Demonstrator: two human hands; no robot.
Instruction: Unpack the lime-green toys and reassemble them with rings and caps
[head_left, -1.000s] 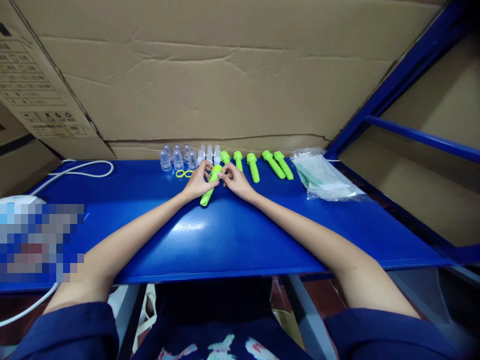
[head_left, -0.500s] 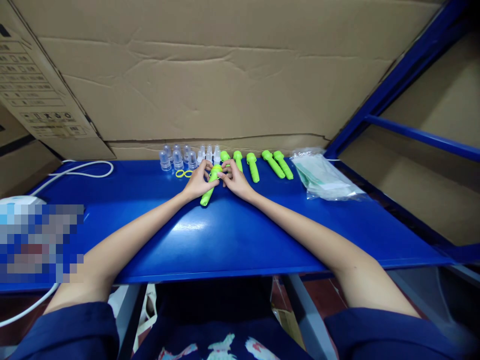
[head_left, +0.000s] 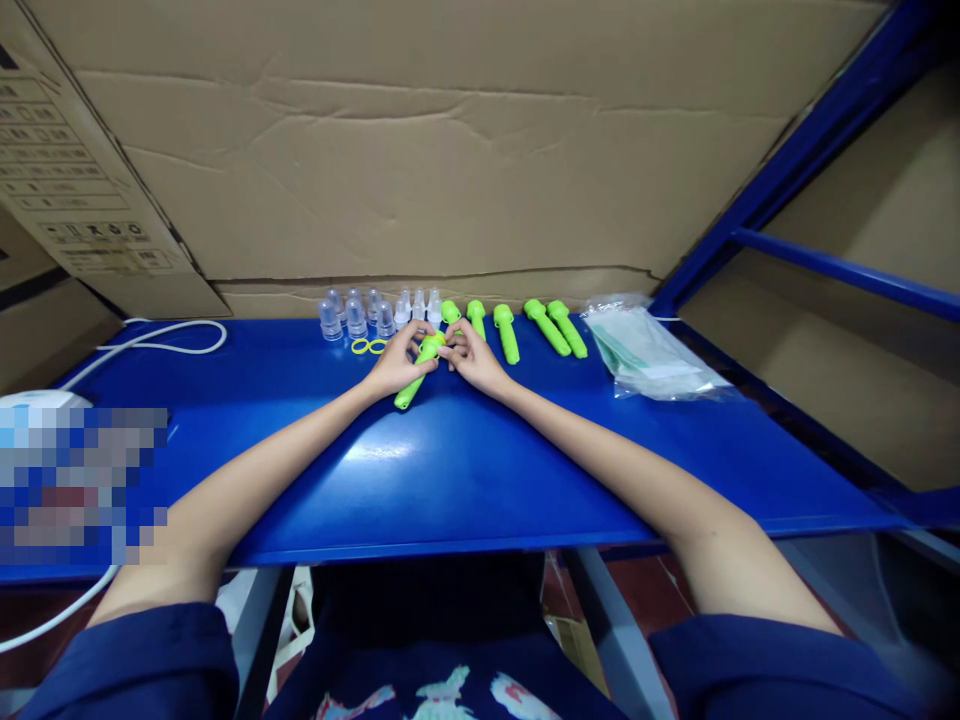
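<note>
Between both hands is a lime-green tube-shaped handle (head_left: pixel 412 390) with a wider round head, tilted so its narrow end points down and left. My left hand (head_left: pixel 392 362) is closed around its upper body. My right hand (head_left: pixel 475 362) has its fingers closed at the head end; fingertips partly cover what they pinch there. Just left of my left hand lie two yellow rings (head_left: pixel 361 347) on the blue table. Behind the hands stand clear plastic domed cups (head_left: pixel 330 322) and small clear pieces with white bases (head_left: pixel 418 308).
Several more lime-green handles (head_left: pixel 507 335) lie along the back, right of the hands. A clear plastic bag (head_left: pixel 649 350) with pale green contents rests farther right. At left are a white cable (head_left: pixel 180 340) and a blurred-out patch. A cardboard wall (head_left: pixel 465 180) rises behind the blue table (head_left: pixel 480 480).
The held handle has tilted more, its narrow end swinging slightly left and up. Both hands keep nearly the same place.
</note>
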